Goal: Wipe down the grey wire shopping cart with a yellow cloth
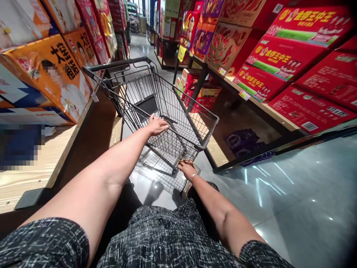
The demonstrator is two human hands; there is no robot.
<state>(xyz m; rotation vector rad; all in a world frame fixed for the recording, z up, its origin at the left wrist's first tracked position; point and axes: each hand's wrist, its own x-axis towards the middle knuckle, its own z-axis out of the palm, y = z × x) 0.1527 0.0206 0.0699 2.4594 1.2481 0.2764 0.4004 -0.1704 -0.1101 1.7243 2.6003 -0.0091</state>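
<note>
A black wire shopping cart stands in front of me, its handle at the far left and its near end by my legs. Nothing lies in the part of its basket that I can see. Over the cart's near side rim reaches my left hand, its fingers bent across the bar and the thumb raised. Lower down, my right hand, with a bracelet at the wrist, has its fingers curled at the lower corner of the cart's near end. The cart is partly hidden behind both hands.
Orange cartons are stacked on a wooden shelf at the left. Red boxes and patterned gift boxes fill the right shelf; purple packages lie beneath it. Glossy floor extends at right, and a narrow aisle runs ahead.
</note>
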